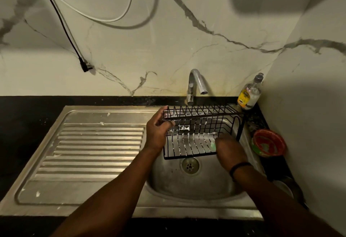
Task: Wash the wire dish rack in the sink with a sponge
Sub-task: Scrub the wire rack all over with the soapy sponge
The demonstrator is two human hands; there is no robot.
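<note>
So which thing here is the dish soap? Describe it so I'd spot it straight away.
Start at the tap behind the sink and look right, into the wall corner. The soap bottle stands upright there on the counter, past the rack. It is the only clear bottle, with a yellow label and a pump top, unlike the red bowl nearby.

A marble-veined wall [187,40] fills twelve o'clock, meeting a side wall [314,96] at three. Two cables [61,10] droop at eleven, a plug [85,66] dangling. A black counter [28,124] runs from nine o'clock. Light is dim, yellowish.
</note>
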